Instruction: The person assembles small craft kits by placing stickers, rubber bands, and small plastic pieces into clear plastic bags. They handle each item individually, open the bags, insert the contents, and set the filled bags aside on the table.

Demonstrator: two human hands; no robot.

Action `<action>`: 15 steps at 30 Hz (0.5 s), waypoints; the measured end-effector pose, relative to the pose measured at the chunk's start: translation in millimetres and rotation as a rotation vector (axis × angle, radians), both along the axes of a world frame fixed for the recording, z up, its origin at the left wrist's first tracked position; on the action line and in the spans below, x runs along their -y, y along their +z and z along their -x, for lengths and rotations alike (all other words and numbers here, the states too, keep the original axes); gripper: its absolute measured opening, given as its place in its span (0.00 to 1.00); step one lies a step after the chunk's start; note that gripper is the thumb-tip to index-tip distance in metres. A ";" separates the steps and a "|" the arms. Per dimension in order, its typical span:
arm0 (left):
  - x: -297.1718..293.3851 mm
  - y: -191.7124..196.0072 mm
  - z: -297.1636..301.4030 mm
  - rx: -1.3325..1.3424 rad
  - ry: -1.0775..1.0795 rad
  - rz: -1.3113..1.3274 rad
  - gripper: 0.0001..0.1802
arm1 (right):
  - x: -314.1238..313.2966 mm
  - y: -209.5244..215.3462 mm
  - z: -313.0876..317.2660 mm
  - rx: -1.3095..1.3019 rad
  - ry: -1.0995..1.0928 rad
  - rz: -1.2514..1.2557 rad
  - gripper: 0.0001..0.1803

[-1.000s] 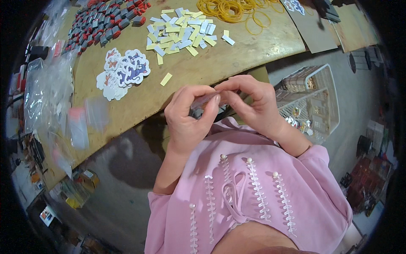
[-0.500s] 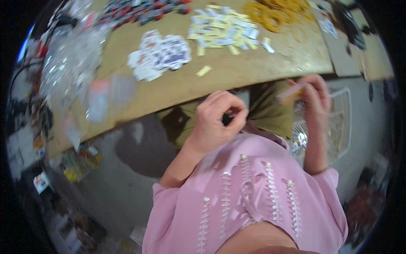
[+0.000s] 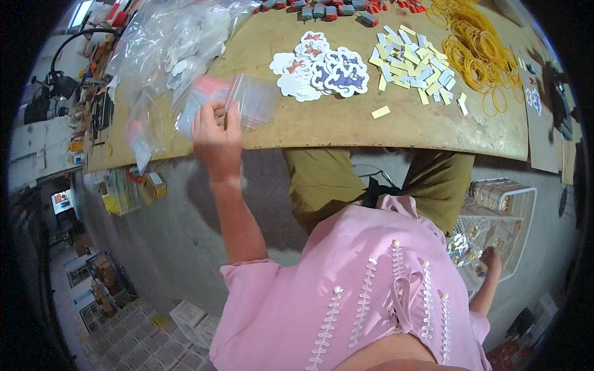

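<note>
Spilling over the upper left of the frame, a large clear plastic bag (image 3: 185,28) lies close to the small pink-edged bags (image 3: 207,90), so its loose film could snag or drag them if the hand caught a fold. The left hand (image 3: 216,131) is at these bags, its thumb and fingers only slightly apart, the thumb at the edge of a small clear bag (image 3: 255,102); whether it has a firm hold I cannot tell. Thin plastic tends to cling, so two bags might come up together, or one might slide out of a light pinch.

Near the upper middle, the overlapping cut-outs (image 3: 346,74) could be scattered by a sweeping forearm. The lone yellow strip (image 3: 380,112) sits nearer the table edge than its pile (image 3: 414,65) and could be brushed off. At upper right, tangled rubber bands (image 3: 482,46) might catch a finger.

At lower right, shiny packets (image 3: 458,247) lie in the white basket (image 3: 533,216). The right hand (image 3: 492,261) reaches in, fingers curled downward; its grasp cannot be told. Groping out at arm's length could bring up several pieces, or none.
</note>
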State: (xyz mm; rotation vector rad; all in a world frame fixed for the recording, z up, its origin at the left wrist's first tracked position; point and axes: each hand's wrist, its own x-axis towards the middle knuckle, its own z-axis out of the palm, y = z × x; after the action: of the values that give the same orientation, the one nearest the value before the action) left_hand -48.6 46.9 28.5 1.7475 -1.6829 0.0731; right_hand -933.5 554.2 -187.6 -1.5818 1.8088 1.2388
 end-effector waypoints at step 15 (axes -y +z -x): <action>23.4 0.8 -9.5 -0.244 0.018 -0.147 0.12 | 360.8 262.7 -385.6 0.981 -0.288 0.393 0.08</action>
State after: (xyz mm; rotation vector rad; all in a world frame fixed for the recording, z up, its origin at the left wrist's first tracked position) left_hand -39.1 23.5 29.3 1.7982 -1.5261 -0.2517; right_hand -547.8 193.4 75.1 -1.6047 1.5312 -0.0896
